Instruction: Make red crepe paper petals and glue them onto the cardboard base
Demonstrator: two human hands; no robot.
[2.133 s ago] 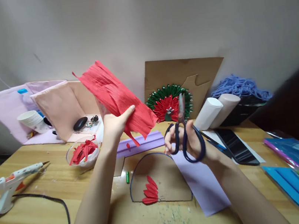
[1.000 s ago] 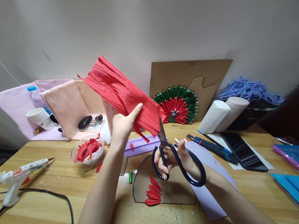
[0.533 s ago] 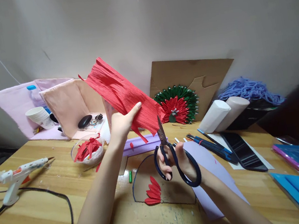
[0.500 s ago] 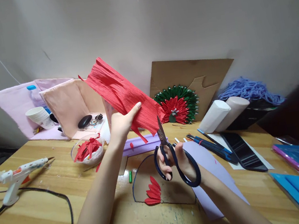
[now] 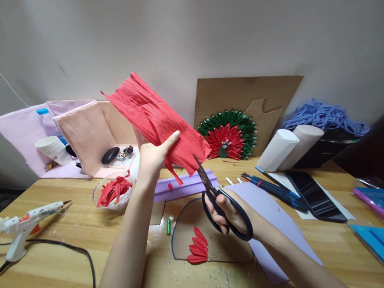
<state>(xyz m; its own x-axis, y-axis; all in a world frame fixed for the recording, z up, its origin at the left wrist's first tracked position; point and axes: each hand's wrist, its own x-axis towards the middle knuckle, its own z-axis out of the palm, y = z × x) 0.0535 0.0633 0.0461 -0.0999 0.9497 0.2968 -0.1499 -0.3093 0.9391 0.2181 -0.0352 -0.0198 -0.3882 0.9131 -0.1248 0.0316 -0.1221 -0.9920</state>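
My left hand [image 5: 156,158] pinches a sheet of red crepe paper [image 5: 159,120] between thumb and fingers, holding it tilted above the table. My right hand [image 5: 229,210] grips black-handled scissors [image 5: 207,178], fingers through the loops. The blade tips meet the paper's lower right edge, and the blades look nearly closed. A narrow red strip dangles from the paper's lower edge. Below the hands lies a half-round piece of cardboard [image 5: 224,240] outlined in dark blue, with several red paper petals [image 5: 198,248] on its left part.
A hot glue gun [image 5: 24,229] with its black cable lies at left. Behind my left arm stands a bowl of red paper scraps [image 5: 114,191]. Purple paper [image 5: 276,223], pens [image 5: 274,189] and a phone [image 5: 315,195] lie at right. A red-green paper flower [image 5: 227,138] leans on cardboard at the back.
The scissors have tilted leftward, with their tips moving left along the paper's lower edge and their blades now closer together. The red paper has turned slightly, its upper end shifting right.
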